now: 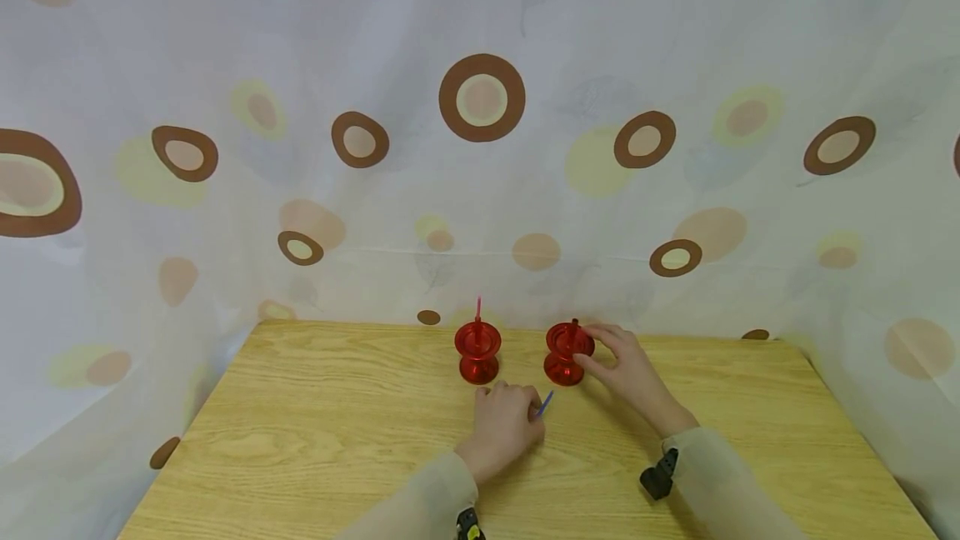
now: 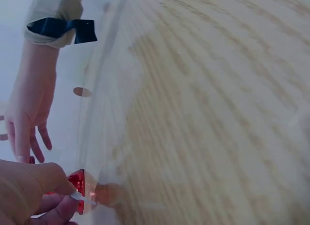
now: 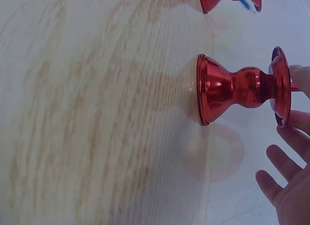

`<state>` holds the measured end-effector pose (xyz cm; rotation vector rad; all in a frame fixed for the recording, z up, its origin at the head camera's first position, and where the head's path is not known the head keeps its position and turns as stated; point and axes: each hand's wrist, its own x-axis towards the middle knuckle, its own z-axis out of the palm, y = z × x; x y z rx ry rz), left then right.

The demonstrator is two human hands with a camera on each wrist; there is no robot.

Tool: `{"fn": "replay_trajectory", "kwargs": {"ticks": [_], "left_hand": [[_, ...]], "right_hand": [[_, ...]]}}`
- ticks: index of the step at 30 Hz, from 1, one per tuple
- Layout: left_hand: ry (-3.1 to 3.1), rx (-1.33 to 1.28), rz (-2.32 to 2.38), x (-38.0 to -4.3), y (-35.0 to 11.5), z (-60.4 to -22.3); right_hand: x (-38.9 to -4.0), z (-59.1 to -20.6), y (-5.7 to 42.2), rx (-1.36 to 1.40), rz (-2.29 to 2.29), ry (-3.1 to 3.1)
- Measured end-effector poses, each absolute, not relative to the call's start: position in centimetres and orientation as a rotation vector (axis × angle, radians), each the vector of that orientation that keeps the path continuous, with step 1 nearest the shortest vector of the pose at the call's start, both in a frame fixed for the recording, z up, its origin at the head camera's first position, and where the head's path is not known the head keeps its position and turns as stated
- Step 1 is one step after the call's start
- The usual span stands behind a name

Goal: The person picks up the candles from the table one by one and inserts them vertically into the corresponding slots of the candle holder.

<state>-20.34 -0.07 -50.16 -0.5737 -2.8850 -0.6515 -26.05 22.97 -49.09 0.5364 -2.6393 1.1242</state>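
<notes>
Two red metallic candle holders stand upright on the wooden table. The left candle holder (image 1: 478, 367) bears a thin pink stick (image 1: 478, 307) upright in its middle. My right hand (image 1: 630, 373) grips the rim of the right candle holder (image 1: 561, 369), thumb on the near side and index finger on the far side; in the right wrist view its other fingers (image 3: 271, 186) are spread. A short dark red post (image 1: 574, 325) rises from that holder's dish. My left hand (image 1: 504, 427), in front of the holders, pinches a thin blue stick (image 1: 546, 403) between thumb and finger.
The wooden table (image 1: 337, 423) ends at a pale curtain (image 1: 480, 190) with brown and yellow ovals, which hangs behind it and along both sides. A black strap device (image 1: 660, 475) sits on the right wrist, another (image 1: 469, 523) on the left.
</notes>
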Motion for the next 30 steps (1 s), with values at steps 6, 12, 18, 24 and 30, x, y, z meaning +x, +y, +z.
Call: {"fn": "replay_trajectory", "kwargs": {"ticks": [6,12,18,24,30], "left_hand": [[-2.771,-0.642,-0.742,-21.2,-0.4,-49.9],[-2.753,-0.706,-0.893,-21.9,-0.6,-48.9],[-2.732,-0.747,-0.978,-22.7,-0.7,-47.9],[-2.71,-0.775,-1.03,-23.6,-0.5,-47.0],[-2.723,-0.748,-1.128,-24.2,-0.2,-46.5]], "right_hand": [[-26.1,-49.3,23.1,0.529,1.127,-2.66],[-26.2,-49.4,23.1,0.525,1.141,-2.666],[-26.1,-49.4,23.0,0.544,1.159,-2.647],[-26.2,-49.6,23.0,0.552,1.153,-2.636],[-26.4,-49.6,23.0,0.567,1.154,-2.627]]}}
